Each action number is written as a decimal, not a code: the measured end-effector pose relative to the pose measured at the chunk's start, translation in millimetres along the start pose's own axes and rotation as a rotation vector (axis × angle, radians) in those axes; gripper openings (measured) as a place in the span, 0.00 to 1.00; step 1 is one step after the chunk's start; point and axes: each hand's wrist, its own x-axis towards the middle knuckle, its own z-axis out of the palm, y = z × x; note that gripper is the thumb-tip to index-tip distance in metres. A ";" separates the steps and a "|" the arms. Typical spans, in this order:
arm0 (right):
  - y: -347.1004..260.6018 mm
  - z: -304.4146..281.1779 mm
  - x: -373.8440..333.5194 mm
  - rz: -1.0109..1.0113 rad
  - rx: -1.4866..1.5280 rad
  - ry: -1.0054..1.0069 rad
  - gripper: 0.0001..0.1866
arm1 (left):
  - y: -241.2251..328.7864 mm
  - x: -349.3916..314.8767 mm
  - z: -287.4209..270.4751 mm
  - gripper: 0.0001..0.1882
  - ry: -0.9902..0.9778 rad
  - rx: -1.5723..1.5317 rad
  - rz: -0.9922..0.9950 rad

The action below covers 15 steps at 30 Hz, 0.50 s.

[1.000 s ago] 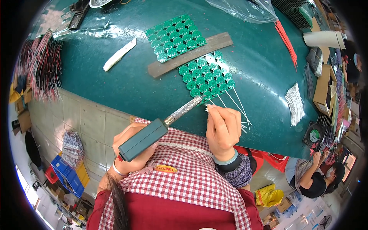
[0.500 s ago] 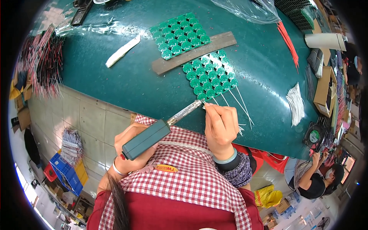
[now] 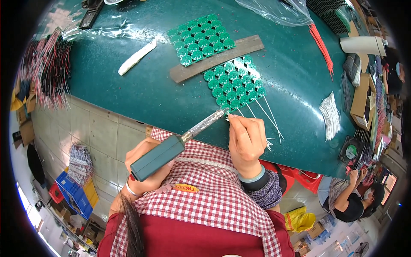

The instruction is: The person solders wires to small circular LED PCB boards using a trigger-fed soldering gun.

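My left hand (image 3: 138, 150) is wrapped round the boxy dark green handle of a soldering iron (image 3: 157, 157). Its metal barrel slants up to the right, and the tip is at the near corner of a green circuit board panel (image 3: 235, 85) made of joined round boards. My right hand (image 3: 247, 139) is closed in a pinch on a white wire (image 3: 228, 115) by that same corner, close to the tip; most of this wire is hidden by my fingers. Several white wires (image 3: 270, 115) run from the panel's near edge toward me, passing beside my right hand.
A wooden bar (image 3: 184, 74) lies between this panel and a second green panel (image 3: 200, 40). White wires (image 3: 329, 115) and red wires (image 3: 321, 49) lie to the right. A red-and-black wire bundle (image 3: 51, 64) hangs at the left table edge. Another person (image 3: 351, 197) sits at right.
The soldering iron and my left hand have shifted slightly down and left, with the tip still near the panel corner. My right hand has hardly moved.
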 end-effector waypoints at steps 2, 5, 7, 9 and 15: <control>0.5 0.0 -0.2 0.004 -0.002 -0.002 0.19 | 2.9 1.2 -0.1 0.12 0.030 -0.015 -0.043; 1.2 0.4 0.5 0.005 -0.002 -0.003 0.19 | 4.8 2.7 0.6 0.13 0.021 -0.003 -0.059; 1.9 -0.2 1.2 0.014 0.006 -0.007 0.18 | 4.0 3.1 2.2 0.13 0.020 -0.015 -0.077; 1.5 -0.3 2.4 0.032 0.009 0.001 0.17 | 2.3 3.7 5.0 0.13 0.016 -0.031 -0.091; 0.2 -19.4 10.2 0.065 0.064 0.036 0.18 | -9.1 -2.9 8.8 0.15 0.005 -0.138 -0.172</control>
